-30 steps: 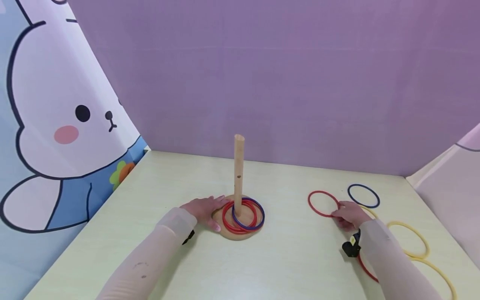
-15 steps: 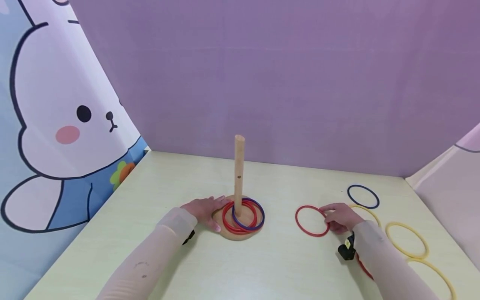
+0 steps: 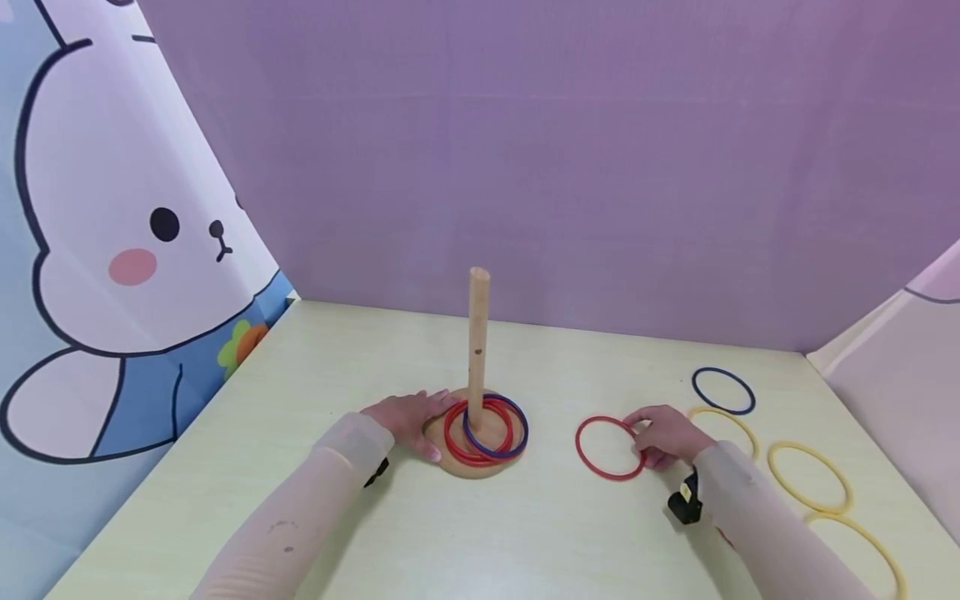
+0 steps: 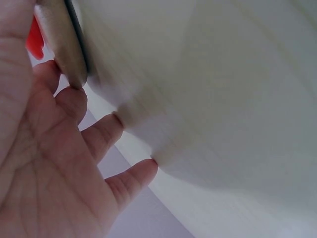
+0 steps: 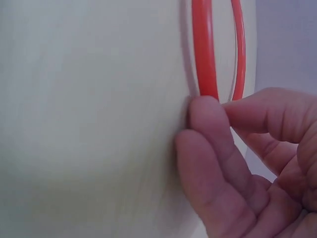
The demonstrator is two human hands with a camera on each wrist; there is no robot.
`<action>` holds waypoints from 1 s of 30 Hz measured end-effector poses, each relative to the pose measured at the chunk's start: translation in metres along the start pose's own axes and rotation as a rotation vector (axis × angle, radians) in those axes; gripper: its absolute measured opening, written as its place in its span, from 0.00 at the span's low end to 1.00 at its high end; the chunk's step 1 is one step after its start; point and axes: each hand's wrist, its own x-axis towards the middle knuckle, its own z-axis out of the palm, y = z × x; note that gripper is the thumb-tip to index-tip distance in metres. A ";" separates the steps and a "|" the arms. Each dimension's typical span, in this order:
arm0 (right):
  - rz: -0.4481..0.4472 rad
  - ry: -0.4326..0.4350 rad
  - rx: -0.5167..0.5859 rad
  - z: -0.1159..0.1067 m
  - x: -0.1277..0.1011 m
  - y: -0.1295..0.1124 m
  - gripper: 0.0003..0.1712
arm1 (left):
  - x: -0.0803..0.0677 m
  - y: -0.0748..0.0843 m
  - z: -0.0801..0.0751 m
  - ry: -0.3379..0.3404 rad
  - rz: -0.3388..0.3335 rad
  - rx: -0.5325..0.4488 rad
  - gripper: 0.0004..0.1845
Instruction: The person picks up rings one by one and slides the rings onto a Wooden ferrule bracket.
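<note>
Red ring [image 3: 609, 448], navy ring [image 3: 723, 390], yellow rings [image 3: 808, 477], pale wooden peg [image 3: 477, 342], cream surface [image 3: 540, 533], purple backdrop [image 3: 525, 167], bunny-print curtain [image 3: 112, 250]

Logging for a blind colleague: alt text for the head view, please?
The right hand pinches a red ring lying flat on the table; the left hand rests on the wooden peg base, which carries red and blue rings.

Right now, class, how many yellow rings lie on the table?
3 yellow rings: one behind the right hand, one right of it, one nearest, cropped; the forearm may hide more.
</note>
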 end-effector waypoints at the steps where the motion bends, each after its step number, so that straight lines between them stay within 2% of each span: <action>1: 0.001 -0.001 0.005 0.001 0.000 -0.001 0.25 | 0.000 0.000 0.000 0.000 0.000 -0.001 0.52; 12: -0.009 -0.032 0.100 0.001 -0.006 -0.017 0.27 | 0.000 -0.001 0.000 -0.003 0.001 -0.013 0.52; 23: -0.114 -0.057 0.129 -0.024 -0.021 -0.044 0.30 | -0.002 0.000 0.000 -0.001 -0.003 -0.009 0.52; 30: -0.167 -0.056 0.095 -0.040 -0.033 -0.065 0.30 | 0.001 -0.001 0.002 0.011 -0.011 0.001 0.52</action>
